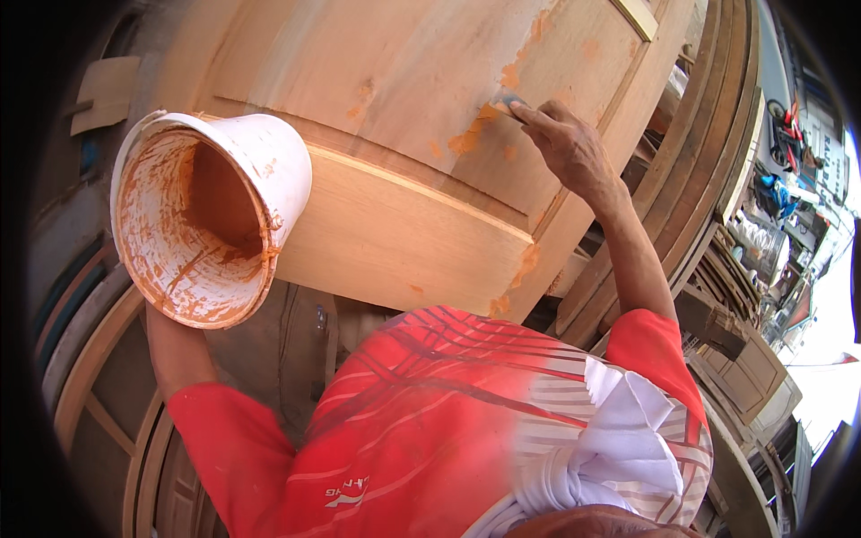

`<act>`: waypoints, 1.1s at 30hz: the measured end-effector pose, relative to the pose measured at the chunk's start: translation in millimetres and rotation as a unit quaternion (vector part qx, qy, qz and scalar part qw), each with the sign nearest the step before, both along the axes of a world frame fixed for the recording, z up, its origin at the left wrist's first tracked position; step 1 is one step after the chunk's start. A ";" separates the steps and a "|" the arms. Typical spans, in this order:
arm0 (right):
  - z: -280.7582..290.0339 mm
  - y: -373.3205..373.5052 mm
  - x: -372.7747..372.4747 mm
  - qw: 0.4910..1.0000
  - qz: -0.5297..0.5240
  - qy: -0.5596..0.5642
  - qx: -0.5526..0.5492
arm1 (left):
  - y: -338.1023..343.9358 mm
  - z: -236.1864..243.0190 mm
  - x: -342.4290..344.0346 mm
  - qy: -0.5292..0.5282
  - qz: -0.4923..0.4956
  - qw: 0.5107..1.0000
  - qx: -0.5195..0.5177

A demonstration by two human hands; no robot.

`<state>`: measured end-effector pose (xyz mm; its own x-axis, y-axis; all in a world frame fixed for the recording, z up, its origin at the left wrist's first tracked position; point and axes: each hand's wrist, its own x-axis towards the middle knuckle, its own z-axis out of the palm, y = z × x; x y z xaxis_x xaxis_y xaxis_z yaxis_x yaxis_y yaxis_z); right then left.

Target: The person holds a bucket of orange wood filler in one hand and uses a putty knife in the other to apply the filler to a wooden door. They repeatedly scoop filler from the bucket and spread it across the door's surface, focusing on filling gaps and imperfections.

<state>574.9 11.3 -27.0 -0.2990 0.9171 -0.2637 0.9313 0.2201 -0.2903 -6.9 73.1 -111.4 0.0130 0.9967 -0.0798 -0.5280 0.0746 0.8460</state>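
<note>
In my right hand [572, 151] is a putty knife [508, 98], fingers closed round it and its blade against the wooden door panel [386, 193]. Orange putty [471, 133] lies smeared on the wood just beneath the blade. At the left, a white bucket [285, 161] is tilted with its mouth facing me; orange filler [224, 202] sits inside and streaks its walls. My left forearm [179, 354] runs up behind the bucket and supports it, while the hand itself is hidden there.
Long timber planks [686, 152] are stacked beyond the door's right side. Curved wooden frames [99, 394] stand at the lower left. Farther right are a wooden panel [740, 381], a red motorbike [787, 134] and a bright open area.
</note>
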 end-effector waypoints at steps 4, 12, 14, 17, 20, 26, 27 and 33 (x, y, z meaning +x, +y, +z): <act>-14.6 -2.6 12.5 1.000 -0.008 -0.015 -0.014 | -1.3 3.1 -5.5 -0.002 0.002 1.000 0.003; -11.4 6.2 9.0 0.998 -0.050 0.018 -0.017 | -1.6 -2.7 -5.4 -0.025 -0.007 1.000 0.008; 1.8 -0.5 7.9 0.996 -0.057 -0.020 -0.064 | -6.8 -3.5 -7.2 -0.035 -0.009 0.999 0.010; 21.6 14.2 -2.7 0.990 -0.113 -0.036 -0.070 | 3.2 -11.0 -4.4 -0.051 -0.021 0.998 0.011; 19.2 46.3 -12.5 0.981 -0.182 -0.013 -0.072 | -4.2 -5.5 -7.1 -0.062 -0.022 0.998 0.022; 4.4 45.5 -44.8 0.984 -0.142 -0.055 -0.098 | -4.9 -11.0 -11.4 -0.105 -0.040 0.993 0.046; 5.9 41.1 -49.5 0.979 -0.144 -0.058 -0.133 | -6.5 -11.0 -13.0 -0.112 -0.041 0.992 0.049; 13.2 -8.8 -86.1 0.961 -0.151 -0.049 -0.226 | -9.6 -10.9 -17.0 -0.153 -0.052 0.985 0.065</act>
<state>488.8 2.5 -13.7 0.0102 0.7427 -0.6696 0.9605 -0.1934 -0.1999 -23.9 63.5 -122.2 0.1182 0.9903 0.0728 -0.7549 0.0420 0.6545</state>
